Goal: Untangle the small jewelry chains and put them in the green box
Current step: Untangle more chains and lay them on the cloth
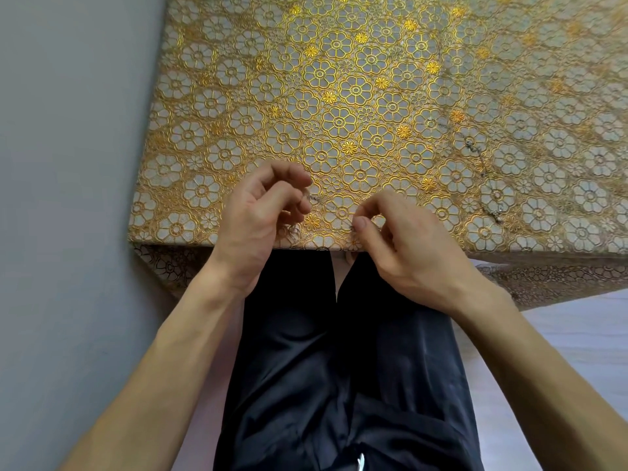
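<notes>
Where chain (331,208) runs: between hands, near worktop (339,96) edge
Left hand (261,212): pinching chain
Right hand (401,239): pinching chain

Your left hand (261,215) and right hand (404,246) hide both ends of the chain (329,207), whose links are too fine to resolve. At right, a second chain (472,144) is too small to show knots; far and right edges crop the tablecloth (238,79).
</notes>
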A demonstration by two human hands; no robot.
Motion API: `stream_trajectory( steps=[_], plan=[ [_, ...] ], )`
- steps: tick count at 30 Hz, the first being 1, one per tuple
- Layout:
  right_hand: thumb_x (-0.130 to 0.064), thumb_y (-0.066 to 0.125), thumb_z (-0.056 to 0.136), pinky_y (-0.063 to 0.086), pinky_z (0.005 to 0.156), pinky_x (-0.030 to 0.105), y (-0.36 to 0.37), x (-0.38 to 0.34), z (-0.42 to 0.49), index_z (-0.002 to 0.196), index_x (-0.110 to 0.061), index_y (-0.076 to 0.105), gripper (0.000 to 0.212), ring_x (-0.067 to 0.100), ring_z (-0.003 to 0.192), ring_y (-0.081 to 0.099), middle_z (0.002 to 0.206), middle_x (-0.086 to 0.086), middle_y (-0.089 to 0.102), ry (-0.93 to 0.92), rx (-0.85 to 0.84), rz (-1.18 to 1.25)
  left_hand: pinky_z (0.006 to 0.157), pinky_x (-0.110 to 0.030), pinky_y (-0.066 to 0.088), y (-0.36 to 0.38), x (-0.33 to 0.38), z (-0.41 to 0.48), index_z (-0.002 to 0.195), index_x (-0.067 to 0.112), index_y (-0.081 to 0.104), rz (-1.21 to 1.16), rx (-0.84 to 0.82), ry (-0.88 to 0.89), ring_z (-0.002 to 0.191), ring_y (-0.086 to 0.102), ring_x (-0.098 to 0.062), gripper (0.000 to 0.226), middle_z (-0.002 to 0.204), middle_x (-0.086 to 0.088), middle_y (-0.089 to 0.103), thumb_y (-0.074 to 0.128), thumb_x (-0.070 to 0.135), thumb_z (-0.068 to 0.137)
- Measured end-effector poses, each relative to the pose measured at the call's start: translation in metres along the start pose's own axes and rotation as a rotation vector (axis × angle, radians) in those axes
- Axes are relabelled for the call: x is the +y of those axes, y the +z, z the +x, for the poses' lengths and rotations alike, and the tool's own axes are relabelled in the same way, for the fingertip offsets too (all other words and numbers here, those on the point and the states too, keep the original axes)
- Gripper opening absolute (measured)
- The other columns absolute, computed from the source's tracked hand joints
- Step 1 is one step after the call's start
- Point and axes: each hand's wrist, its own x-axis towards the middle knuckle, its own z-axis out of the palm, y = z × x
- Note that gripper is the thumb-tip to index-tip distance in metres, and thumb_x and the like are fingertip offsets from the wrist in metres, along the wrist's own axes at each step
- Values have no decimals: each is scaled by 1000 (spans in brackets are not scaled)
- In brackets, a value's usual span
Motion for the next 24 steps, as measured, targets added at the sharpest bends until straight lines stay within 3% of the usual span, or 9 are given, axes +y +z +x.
stream_trajectory(
  steps=[4,6,10,14,17,20,24],
  plan=[
    [-16,52,103,42,60,23,-3,-4,0,96,-18,54,8,7,53,52,103,-4,73,189,-40,459,64,-21,42,1,-1,-1,83,17,62,-30,28,-4,67,54,-9,16,65,6,60,48,11,78],
    [-11,50,103,41,55,15,-3,-7,1,92,-16,53,13,7,49,49,106,1,74,252,-32,626,63,-21,41,2,-1,-1,74,21,67,-23,21,-3,65,52,-8,24,64,7,59,46,11,78],
    [-2,48,101,33,43,10,-6,-12,4,85,-11,52,19,8,40,41,94,8,72,312,-72,834,63,-23,39,4,-1,0,58,25,72,-30,42,8,64,52,-4,36,66,11,62,45,11,78],
    [-7,52,102,35,46,9,-8,-9,2,88,-13,56,16,1,44,47,74,0,61,253,-136,744,63,-25,38,1,-1,1,60,25,73,-47,76,1,63,51,-6,36,67,8,61,45,13,80],
    [-12,56,101,41,53,10,-8,-5,-1,92,-16,60,11,-2,51,54,79,-1,62,228,-99,657,63,-24,39,-1,-3,1,61,26,73,-32,86,11,64,51,-6,36,67,9,60,45,13,81],
    [-19,61,99,42,50,18,-7,2,-4,95,-23,64,7,5,45,50,85,-4,72,244,-23,582,62,-24,39,-2,-5,0,60,26,73,-43,90,26,65,52,-6,37,69,10,62,45,12,81],
    [-18,65,97,46,48,22,-9,5,-8,99,-19,69,4,16,41,55,89,-6,76,230,96,545,62,-26,40,-4,-10,0,60,26,73,-18,103,24,64,52,-7,37,69,9,63,45,12,81]
  ],
)
